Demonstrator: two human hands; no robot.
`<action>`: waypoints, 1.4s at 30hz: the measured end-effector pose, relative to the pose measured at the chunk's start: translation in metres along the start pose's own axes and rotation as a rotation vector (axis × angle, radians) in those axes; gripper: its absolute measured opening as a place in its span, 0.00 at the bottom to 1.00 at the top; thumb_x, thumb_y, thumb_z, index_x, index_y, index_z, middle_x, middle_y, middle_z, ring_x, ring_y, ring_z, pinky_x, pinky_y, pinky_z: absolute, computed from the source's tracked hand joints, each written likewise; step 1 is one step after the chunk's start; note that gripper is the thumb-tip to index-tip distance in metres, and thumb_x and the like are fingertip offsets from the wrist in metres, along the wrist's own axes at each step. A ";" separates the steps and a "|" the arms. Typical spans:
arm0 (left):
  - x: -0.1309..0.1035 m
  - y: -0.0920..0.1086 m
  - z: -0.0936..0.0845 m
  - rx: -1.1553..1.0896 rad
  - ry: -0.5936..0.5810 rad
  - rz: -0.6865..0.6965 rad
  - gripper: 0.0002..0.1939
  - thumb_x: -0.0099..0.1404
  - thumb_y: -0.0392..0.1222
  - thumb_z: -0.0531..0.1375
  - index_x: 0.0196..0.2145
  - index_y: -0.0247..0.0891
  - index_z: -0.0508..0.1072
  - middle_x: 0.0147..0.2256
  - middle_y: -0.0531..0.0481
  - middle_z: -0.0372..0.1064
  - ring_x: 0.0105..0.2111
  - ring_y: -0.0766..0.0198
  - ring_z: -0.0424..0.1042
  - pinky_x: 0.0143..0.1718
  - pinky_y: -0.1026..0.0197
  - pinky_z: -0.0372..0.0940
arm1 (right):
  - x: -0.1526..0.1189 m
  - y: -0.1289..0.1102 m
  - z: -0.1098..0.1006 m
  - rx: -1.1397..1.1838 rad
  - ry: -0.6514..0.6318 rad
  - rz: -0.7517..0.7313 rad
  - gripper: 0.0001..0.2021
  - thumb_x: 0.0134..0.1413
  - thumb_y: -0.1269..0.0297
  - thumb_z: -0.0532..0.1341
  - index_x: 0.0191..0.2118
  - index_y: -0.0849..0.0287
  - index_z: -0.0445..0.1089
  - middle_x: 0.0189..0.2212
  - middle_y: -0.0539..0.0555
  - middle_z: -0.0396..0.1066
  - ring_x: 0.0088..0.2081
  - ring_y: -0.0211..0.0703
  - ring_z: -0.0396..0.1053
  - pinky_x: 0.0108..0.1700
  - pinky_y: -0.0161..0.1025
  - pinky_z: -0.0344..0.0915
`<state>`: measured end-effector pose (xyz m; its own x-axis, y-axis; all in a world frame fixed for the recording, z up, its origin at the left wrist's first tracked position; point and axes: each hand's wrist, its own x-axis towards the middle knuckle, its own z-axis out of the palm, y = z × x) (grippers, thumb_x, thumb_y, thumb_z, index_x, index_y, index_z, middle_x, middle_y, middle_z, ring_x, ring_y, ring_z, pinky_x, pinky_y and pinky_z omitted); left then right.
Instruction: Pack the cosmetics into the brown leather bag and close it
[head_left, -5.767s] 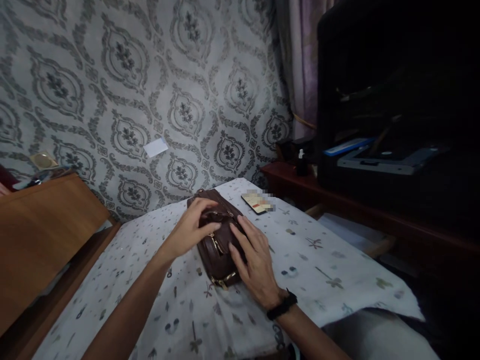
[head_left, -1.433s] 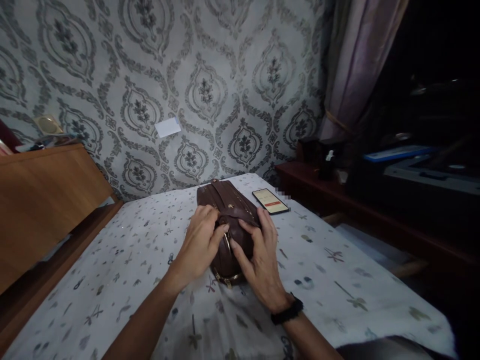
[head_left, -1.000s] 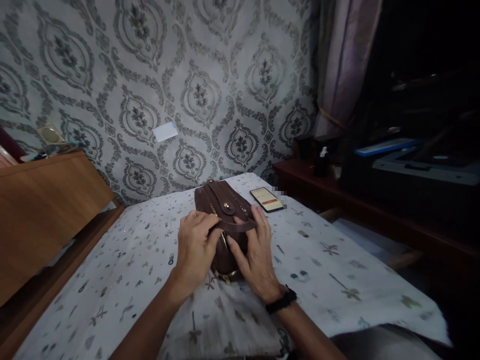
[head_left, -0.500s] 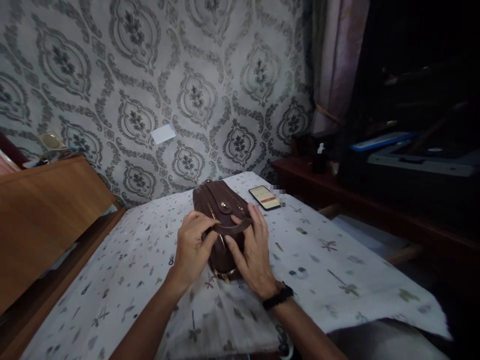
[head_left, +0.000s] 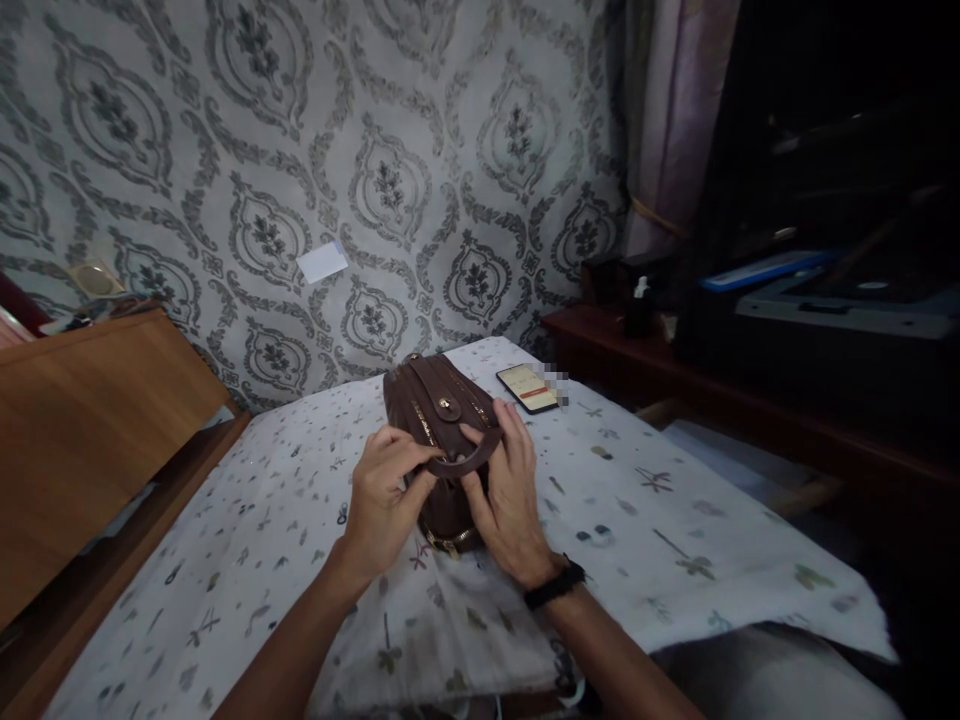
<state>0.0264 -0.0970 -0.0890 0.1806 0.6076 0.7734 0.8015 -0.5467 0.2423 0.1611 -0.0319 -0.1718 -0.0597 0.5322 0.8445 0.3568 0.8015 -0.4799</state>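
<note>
I take the brown bag (head_left: 439,440) as my landmark; it lies lengthwise on the patterned tablecloth (head_left: 660,540), near the middle of the table, its far end pointing toward the wallpapered wall (head_left: 225,130).

Far left of the bag I see a wooden cabinet (head_left: 82,430), its top edge level with the bag's far end. Above and to the left of the bag, a small white card (head_left: 322,262) is stuck on the wall.

Just left of the bag's near half is my left hand (head_left: 386,495). Its fingers are curled, thumb and forefinger pinched on the left end of the bag's short strap (head_left: 469,462), with the heel of the hand resting on the cloth against the bag's side.

The strap arcs across the top of the bag, from one hand to the other.

On the bag's right side is my right hand (head_left: 510,490). It is partly closed, fingers spread over the bag's right flank and the thumb pressing the strap's right part. A black wristband (head_left: 553,583) sits on that wrist.

Right of the bag's far end, close by but apart from it, a phone (head_left: 527,387) lies flat, screen lit.

Well to the right of the bag stand a dark wooden shelf (head_left: 675,375), a small bottle (head_left: 639,305) on it, and a curtain (head_left: 675,120) above.
</note>
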 end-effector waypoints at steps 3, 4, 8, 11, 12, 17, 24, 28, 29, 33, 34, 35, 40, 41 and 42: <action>-0.002 0.000 0.000 0.007 -0.011 0.020 0.06 0.67 0.32 0.61 0.39 0.39 0.77 0.30 0.49 0.73 0.37 0.59 0.67 0.41 0.57 0.63 | 0.000 0.000 0.000 0.003 -0.003 0.002 0.20 0.69 0.62 0.49 0.63 0.52 0.56 0.71 0.61 0.44 0.71 0.60 0.43 0.68 0.67 0.49; -0.003 0.000 0.000 0.009 -0.018 0.031 0.06 0.67 0.33 0.61 0.39 0.39 0.77 0.30 0.49 0.73 0.37 0.59 0.67 0.41 0.57 0.63 | -0.001 0.000 0.000 0.003 -0.005 -0.001 0.20 0.69 0.62 0.49 0.64 0.52 0.56 0.71 0.61 0.44 0.71 0.60 0.43 0.68 0.67 0.49; -0.005 0.002 -0.001 0.000 -0.013 0.027 0.06 0.67 0.33 0.61 0.39 0.39 0.78 0.30 0.49 0.73 0.37 0.60 0.67 0.40 0.58 0.63 | -0.001 0.000 -0.001 0.005 -0.007 0.007 0.20 0.69 0.63 0.50 0.63 0.52 0.57 0.71 0.61 0.44 0.71 0.59 0.43 0.68 0.65 0.50; -0.004 0.004 -0.001 -0.034 -0.009 -0.031 0.04 0.67 0.34 0.62 0.36 0.38 0.78 0.30 0.50 0.73 0.36 0.62 0.68 0.38 0.61 0.64 | 0.000 -0.001 -0.002 0.011 -0.012 0.035 0.19 0.69 0.63 0.49 0.63 0.52 0.58 0.71 0.60 0.45 0.72 0.58 0.43 0.68 0.64 0.51; -0.003 0.004 -0.001 -0.048 -0.010 -0.054 0.04 0.66 0.34 0.62 0.35 0.38 0.78 0.30 0.50 0.73 0.36 0.62 0.68 0.38 0.62 0.64 | 0.000 -0.002 -0.002 0.013 -0.016 0.042 0.19 0.69 0.63 0.49 0.63 0.52 0.58 0.71 0.60 0.45 0.72 0.57 0.43 0.68 0.63 0.51; 0.000 0.003 -0.002 -0.108 -0.018 -0.090 0.04 0.66 0.34 0.63 0.33 0.39 0.78 0.30 0.50 0.73 0.35 0.63 0.68 0.38 0.63 0.64 | 0.001 -0.002 -0.003 0.017 -0.022 0.059 0.18 0.70 0.63 0.50 0.61 0.54 0.60 0.70 0.61 0.47 0.72 0.57 0.43 0.68 0.62 0.51; -0.002 0.007 0.002 -0.149 0.025 -0.206 0.05 0.65 0.35 0.63 0.36 0.41 0.79 0.32 0.50 0.74 0.37 0.61 0.68 0.40 0.62 0.63 | 0.001 0.000 -0.005 0.021 -0.021 0.041 0.18 0.70 0.64 0.49 0.62 0.52 0.60 0.70 0.60 0.47 0.72 0.55 0.43 0.68 0.63 0.51; -0.001 0.008 0.003 -0.178 0.012 -0.293 0.04 0.65 0.36 0.63 0.34 0.40 0.79 0.33 0.50 0.72 0.37 0.61 0.69 0.41 0.61 0.63 | 0.001 -0.001 -0.005 0.023 -0.023 0.049 0.18 0.70 0.63 0.48 0.62 0.52 0.59 0.70 0.61 0.47 0.72 0.56 0.43 0.68 0.64 0.51; 0.000 0.008 0.003 -0.184 0.008 -0.301 0.04 0.65 0.36 0.63 0.34 0.39 0.79 0.33 0.50 0.71 0.37 0.61 0.69 0.41 0.61 0.63 | 0.001 -0.001 -0.004 0.024 -0.026 0.054 0.18 0.70 0.63 0.48 0.62 0.52 0.59 0.70 0.61 0.47 0.72 0.56 0.43 0.68 0.64 0.51; -0.001 0.008 0.001 -0.172 -0.039 -0.262 0.03 0.65 0.37 0.63 0.33 0.39 0.77 0.33 0.50 0.71 0.38 0.61 0.68 0.40 0.62 0.63 | 0.001 -0.002 -0.004 0.037 -0.023 0.074 0.18 0.70 0.62 0.48 0.62 0.50 0.59 0.70 0.59 0.47 0.72 0.57 0.44 0.68 0.65 0.51; -0.002 0.009 0.001 -0.165 -0.053 -0.246 0.04 0.66 0.37 0.62 0.33 0.39 0.77 0.32 0.50 0.70 0.37 0.61 0.68 0.40 0.62 0.63 | 0.001 -0.002 -0.003 0.041 -0.021 0.078 0.18 0.70 0.62 0.48 0.62 0.50 0.59 0.71 0.59 0.47 0.71 0.57 0.44 0.68 0.65 0.50; -0.003 0.009 0.001 -0.157 -0.065 -0.234 0.04 0.66 0.38 0.62 0.33 0.39 0.77 0.32 0.50 0.70 0.37 0.61 0.67 0.40 0.62 0.63 | 0.001 -0.002 -0.003 0.045 -0.020 0.082 0.18 0.70 0.62 0.49 0.62 0.49 0.59 0.71 0.58 0.47 0.71 0.57 0.45 0.68 0.65 0.50; -0.005 0.009 0.000 -0.128 -0.105 -0.216 0.07 0.68 0.38 0.61 0.31 0.38 0.75 0.31 0.50 0.69 0.38 0.60 0.66 0.40 0.61 0.62 | 0.001 -0.002 -0.003 0.057 -0.017 0.089 0.18 0.70 0.61 0.49 0.61 0.49 0.60 0.71 0.57 0.47 0.72 0.56 0.45 0.68 0.63 0.51; -0.004 0.009 -0.001 -0.122 -0.117 -0.208 0.07 0.68 0.39 0.61 0.31 0.38 0.75 0.31 0.50 0.69 0.38 0.60 0.66 0.40 0.61 0.62 | 0.001 -0.002 -0.004 0.058 -0.018 0.089 0.18 0.70 0.62 0.49 0.61 0.50 0.60 0.71 0.57 0.47 0.72 0.56 0.45 0.68 0.63 0.51; -0.004 0.009 -0.001 -0.115 -0.127 -0.199 0.08 0.68 0.39 0.60 0.30 0.38 0.74 0.30 0.49 0.69 0.38 0.60 0.66 0.39 0.61 0.62 | 0.001 -0.002 -0.004 0.059 -0.018 0.087 0.18 0.70 0.62 0.49 0.61 0.50 0.60 0.71 0.58 0.48 0.71 0.55 0.45 0.69 0.62 0.51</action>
<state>0.0320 -0.1048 -0.0891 0.1017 0.7737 0.6253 0.7594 -0.4664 0.4535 0.1639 -0.0340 -0.1692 -0.0480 0.6048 0.7950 0.3061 0.7665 -0.5646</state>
